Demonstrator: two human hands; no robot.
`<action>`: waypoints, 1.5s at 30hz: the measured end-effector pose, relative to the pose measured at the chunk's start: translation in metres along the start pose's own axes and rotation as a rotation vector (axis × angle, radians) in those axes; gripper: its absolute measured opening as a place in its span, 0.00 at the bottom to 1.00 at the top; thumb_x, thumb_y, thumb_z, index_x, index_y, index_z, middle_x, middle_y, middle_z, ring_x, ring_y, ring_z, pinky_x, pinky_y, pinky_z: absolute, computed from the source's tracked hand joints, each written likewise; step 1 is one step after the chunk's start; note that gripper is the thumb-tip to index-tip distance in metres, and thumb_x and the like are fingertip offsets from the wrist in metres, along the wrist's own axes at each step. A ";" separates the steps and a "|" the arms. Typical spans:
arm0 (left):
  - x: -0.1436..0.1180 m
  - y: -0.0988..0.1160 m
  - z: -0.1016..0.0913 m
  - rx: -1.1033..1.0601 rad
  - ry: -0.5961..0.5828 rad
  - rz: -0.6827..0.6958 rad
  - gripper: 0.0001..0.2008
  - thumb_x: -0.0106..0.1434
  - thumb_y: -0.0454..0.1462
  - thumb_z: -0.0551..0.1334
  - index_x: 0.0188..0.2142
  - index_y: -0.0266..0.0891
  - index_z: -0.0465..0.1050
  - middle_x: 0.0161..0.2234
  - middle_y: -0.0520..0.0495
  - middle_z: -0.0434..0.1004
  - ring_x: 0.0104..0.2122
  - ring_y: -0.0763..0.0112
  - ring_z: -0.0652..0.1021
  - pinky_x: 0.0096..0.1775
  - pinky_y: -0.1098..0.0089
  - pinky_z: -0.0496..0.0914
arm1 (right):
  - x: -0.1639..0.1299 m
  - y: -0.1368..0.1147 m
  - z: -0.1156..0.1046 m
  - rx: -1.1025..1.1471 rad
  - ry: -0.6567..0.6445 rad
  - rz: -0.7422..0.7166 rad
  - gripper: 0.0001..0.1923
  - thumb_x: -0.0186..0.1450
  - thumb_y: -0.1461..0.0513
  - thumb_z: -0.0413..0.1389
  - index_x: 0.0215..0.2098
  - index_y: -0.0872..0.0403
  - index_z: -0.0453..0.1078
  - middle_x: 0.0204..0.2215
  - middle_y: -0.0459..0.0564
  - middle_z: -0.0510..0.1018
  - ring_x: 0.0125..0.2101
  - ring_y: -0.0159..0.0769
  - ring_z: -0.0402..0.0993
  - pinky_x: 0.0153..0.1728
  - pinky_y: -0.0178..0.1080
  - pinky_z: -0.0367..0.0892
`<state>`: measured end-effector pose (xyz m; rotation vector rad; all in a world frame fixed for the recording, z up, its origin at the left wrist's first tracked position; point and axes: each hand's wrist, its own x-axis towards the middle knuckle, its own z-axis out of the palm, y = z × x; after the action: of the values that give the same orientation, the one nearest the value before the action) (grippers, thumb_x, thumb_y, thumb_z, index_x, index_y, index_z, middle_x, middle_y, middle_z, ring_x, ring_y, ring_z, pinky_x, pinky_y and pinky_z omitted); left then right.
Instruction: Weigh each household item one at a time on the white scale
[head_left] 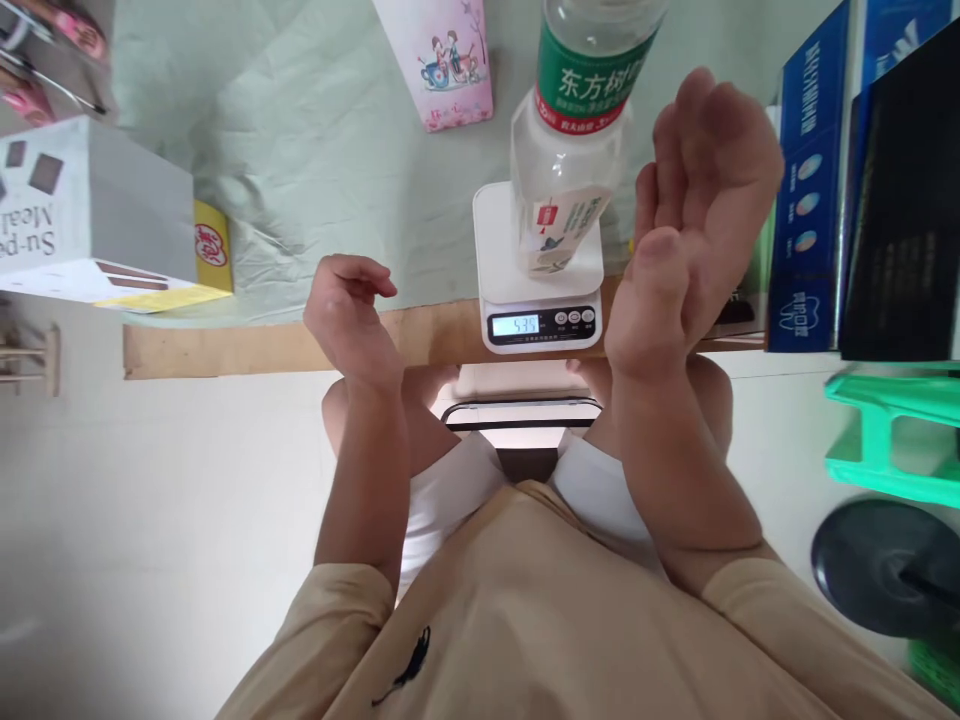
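Green-clothed worktop (315, 150): water bottle (571, 130) on kitchen scale (537, 300).
My left hand (349, 310) and right hand (694, 220) hang released; bottle probably light, smooth, best gripped mid-body.

I noted that the bottle (568, 140) was cut off at the top edge, its cap unseen. The scale (538, 290) display digits were too blurred to read. The pink carton (442, 60) and blue boxes (810, 180) ran beyond the frame.
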<state>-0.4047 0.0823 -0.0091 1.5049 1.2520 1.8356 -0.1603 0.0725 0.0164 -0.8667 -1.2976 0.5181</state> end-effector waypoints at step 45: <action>0.037 -0.013 0.059 -0.089 -0.382 0.063 0.38 0.76 0.64 0.54 0.20 0.41 0.53 0.18 0.52 0.50 0.19 0.74 0.53 0.26 0.59 0.48 | 0.019 -0.079 -0.011 -0.186 0.100 0.128 0.19 0.73 0.44 0.50 0.54 0.26 0.79 0.61 0.28 0.79 0.66 0.43 0.80 0.70 0.53 0.76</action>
<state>-0.3634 0.1388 -0.0017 1.7569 0.9394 1.5216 -0.1559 0.0372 0.0905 -1.1223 -1.2176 0.4530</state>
